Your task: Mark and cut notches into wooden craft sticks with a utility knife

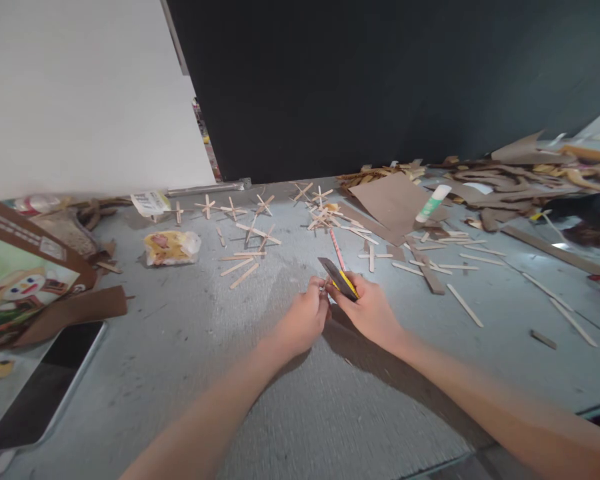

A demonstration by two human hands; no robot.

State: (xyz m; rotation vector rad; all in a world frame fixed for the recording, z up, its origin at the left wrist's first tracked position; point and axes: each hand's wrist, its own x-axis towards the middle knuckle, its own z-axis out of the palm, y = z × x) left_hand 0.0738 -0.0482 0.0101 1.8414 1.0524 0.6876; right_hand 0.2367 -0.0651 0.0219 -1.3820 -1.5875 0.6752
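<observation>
My right hand (367, 310) is wrapped round a yellow and black utility knife (347, 283), its dark blade end pointing up and to the left. Close beside it, my left hand (307, 315) is closed in a pinch; whatever its fingertips hold is too small to make out. The fingertips of both hands nearly meet. Just beyond them lies a pink patterned pencil (337, 248). Farther back is a small pile of wooden sticks (324, 217), and to the left are several crossed sticks (259, 233).
A glue stick (433, 203) leans near brown cardboard (387, 203). Loose wooden sticks (464, 305) are scattered to the right. On the left lie a phone (45, 387), a yellow packet (171, 248) and a printed cardboard box (25, 280). A black panel (380, 87) stands behind.
</observation>
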